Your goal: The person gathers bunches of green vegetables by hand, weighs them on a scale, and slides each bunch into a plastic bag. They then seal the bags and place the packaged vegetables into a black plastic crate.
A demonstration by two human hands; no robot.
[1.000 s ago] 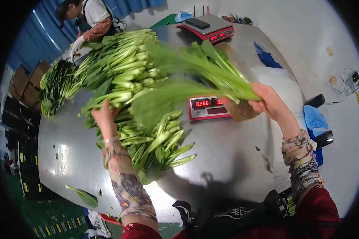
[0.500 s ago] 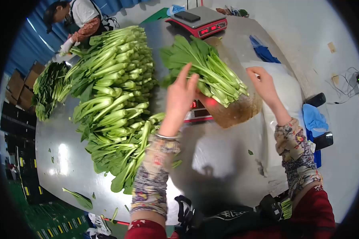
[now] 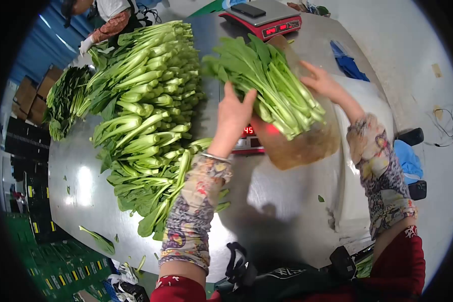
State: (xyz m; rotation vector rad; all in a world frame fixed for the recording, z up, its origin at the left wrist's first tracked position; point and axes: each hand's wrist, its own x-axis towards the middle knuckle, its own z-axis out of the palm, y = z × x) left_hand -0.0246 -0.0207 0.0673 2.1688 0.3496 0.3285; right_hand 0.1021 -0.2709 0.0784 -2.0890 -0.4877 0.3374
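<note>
A bunch of leafy greens (image 3: 282, 90) lies on a brown board (image 3: 302, 151) over a scale (image 3: 248, 146), whose red digits partly show. My left hand (image 3: 235, 110) is at the left side of the bunch, fingers and thumb apart, near the stems and leaves. On the right side, my right hand (image 3: 323, 83) has its fingers spread close to the stems. Neither hand is closed around the greens. A long pile of greens (image 3: 151, 110), stem ends facing right, fills the table's left half.
Behind is a second red scale (image 3: 267, 25) with a phone (image 3: 248, 10) on it. Blue cloth (image 3: 348, 63) and white plastic sheets (image 3: 357, 181) lie at the right. A co-worker (image 3: 108, 22) handles greens at the far left. Green crates (image 3: 60, 272) stand at the lower left.
My right hand has come in leftward, closer to the bunch, and its fingers are spread. My left hand has shifted slightly. The whole view has moved a little, and more scale digits show.
</note>
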